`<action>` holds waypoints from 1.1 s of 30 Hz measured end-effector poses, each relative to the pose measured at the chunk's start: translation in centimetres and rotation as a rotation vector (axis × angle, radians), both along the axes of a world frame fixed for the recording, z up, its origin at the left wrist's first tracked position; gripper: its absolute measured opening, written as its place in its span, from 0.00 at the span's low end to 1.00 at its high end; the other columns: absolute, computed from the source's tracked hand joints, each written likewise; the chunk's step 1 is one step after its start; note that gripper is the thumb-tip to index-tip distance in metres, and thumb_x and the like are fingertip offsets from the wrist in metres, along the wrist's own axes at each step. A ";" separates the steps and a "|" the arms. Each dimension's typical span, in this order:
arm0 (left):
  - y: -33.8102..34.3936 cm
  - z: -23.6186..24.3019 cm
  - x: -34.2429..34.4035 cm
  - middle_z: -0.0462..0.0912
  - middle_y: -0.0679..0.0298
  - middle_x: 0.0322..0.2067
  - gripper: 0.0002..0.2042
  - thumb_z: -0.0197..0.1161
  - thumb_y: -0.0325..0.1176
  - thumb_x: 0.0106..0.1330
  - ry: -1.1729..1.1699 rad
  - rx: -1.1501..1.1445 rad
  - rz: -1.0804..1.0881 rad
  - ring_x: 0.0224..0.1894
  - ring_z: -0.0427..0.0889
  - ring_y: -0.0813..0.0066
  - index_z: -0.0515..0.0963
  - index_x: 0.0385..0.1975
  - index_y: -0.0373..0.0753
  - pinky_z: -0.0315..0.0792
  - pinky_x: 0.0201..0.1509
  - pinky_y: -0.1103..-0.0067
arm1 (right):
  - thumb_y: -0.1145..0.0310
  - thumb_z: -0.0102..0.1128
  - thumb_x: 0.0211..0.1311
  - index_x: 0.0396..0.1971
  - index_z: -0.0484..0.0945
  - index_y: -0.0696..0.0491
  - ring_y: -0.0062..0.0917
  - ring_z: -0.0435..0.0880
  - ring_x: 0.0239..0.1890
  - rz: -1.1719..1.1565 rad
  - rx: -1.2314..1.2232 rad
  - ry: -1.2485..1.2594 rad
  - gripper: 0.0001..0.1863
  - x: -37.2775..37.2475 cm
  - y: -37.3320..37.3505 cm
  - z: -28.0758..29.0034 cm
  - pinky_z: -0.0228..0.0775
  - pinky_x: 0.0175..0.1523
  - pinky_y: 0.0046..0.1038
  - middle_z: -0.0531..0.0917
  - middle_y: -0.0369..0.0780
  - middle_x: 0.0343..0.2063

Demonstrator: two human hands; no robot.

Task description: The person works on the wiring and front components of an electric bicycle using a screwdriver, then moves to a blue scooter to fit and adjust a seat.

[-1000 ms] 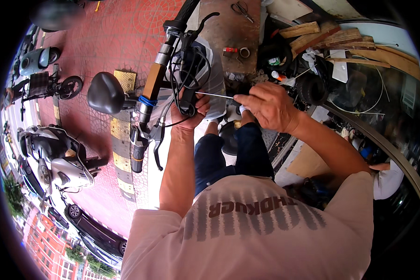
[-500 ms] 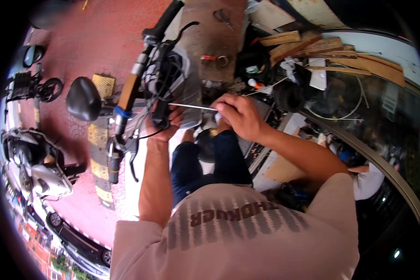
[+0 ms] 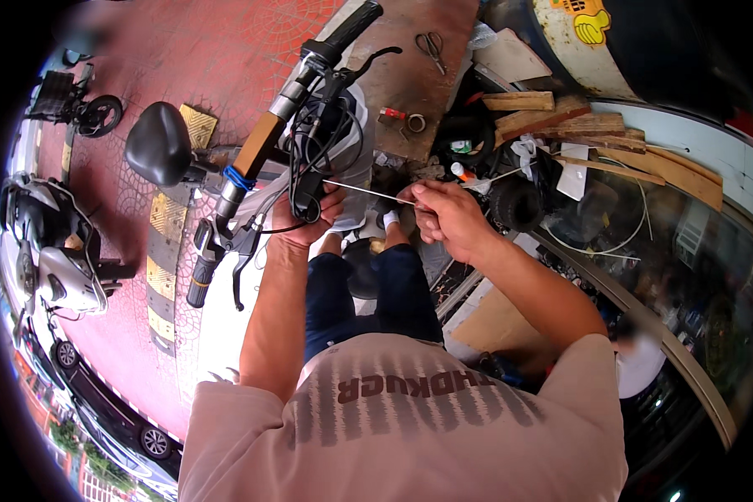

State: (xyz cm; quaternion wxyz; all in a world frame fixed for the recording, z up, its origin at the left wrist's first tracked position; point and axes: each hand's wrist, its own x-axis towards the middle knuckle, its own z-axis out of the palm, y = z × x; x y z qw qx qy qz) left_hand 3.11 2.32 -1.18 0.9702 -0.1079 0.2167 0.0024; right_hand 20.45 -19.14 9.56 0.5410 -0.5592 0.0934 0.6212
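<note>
My left hand [image 3: 316, 219] is closed around a black, rounded plastic part [image 3: 309, 194] among the cables of a bicycle-type handlebar [image 3: 258, 144]. In my right hand [image 3: 453, 219] is a thin, straight, shiny metal rod [image 3: 366, 191], gripped between thumb and fingers. Its far end meets the black part beside my left fingertips. The near end is hidden in my right fist, so whether it has a handle I cannot tell. Black cables [image 3: 305, 134] bunch around the bar, with brake levers and grips at both ends.
A black saddle [image 3: 159, 144] stands left of the handlebar. Scissors [image 3: 431, 50] and a tape-like ring [image 3: 416, 123] lie on a brown board. Wood offcuts [image 3: 590, 125] and a small tyre [image 3: 517, 205] are at the right. Another person in white [image 3: 640, 364] is at the far right.
The view has shifted, so the handlebar and hands sit farther right. My right fingers have changed their hold on the rod, which still touches the black part.
</note>
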 end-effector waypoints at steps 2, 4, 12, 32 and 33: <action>-0.2 0.1 0.2 0.75 0.59 0.32 0.22 0.53 0.50 0.76 0.016 -0.003 0.016 0.28 0.66 0.73 0.77 0.42 0.31 0.61 0.27 0.78 | 0.66 0.64 0.67 0.42 0.79 0.58 0.14 0.70 0.20 0.103 -0.014 -0.072 0.11 0.2 -0.2 0.0 0.63 0.28 0.26 0.76 0.30 0.21; -0.1 0.1 0.0 0.75 0.59 0.31 0.23 0.52 0.50 0.77 0.044 -0.008 0.016 0.28 0.66 0.73 0.77 0.44 0.30 0.61 0.26 0.79 | 0.69 0.64 0.65 0.38 0.80 0.57 0.18 0.76 0.26 0.518 0.046 -0.938 0.08 -0.6 0.4 2.9 0.66 0.33 0.28 0.78 0.37 0.23; -0.1 -0.6 -0.6 0.73 0.58 0.32 0.22 0.54 0.49 0.76 0.070 -0.020 0.029 0.28 0.67 0.71 0.75 0.39 0.31 0.61 0.26 0.77 | 0.69 0.63 0.67 0.40 0.80 0.57 0.23 0.70 0.18 0.404 0.342 -1.365 0.08 -0.4 1.0 0.0 0.62 0.27 0.29 0.74 0.35 0.19; -0.1 -0.4 -0.2 0.78 0.51 0.31 0.23 0.52 0.48 0.76 0.075 -0.131 0.028 0.27 0.71 0.65 0.78 0.37 0.29 0.63 0.28 0.73 | 0.71 0.62 0.64 0.44 0.83 0.58 0.42 0.77 0.26 0.765 0.432 -1.727 0.11 1.4 1.6 2.5 0.69 0.41 0.39 0.80 0.43 0.24; 0.1 -0.5 0.0 0.78 0.51 0.31 0.22 0.52 0.48 0.76 0.108 -0.131 0.033 0.26 0.70 0.66 0.78 0.38 0.31 0.63 0.28 0.73 | 0.71 0.61 0.66 0.45 0.83 0.58 0.38 0.76 0.25 0.569 0.415 -1.547 0.11 0.5 1.8 1.6 0.69 0.39 0.38 0.78 0.40 0.22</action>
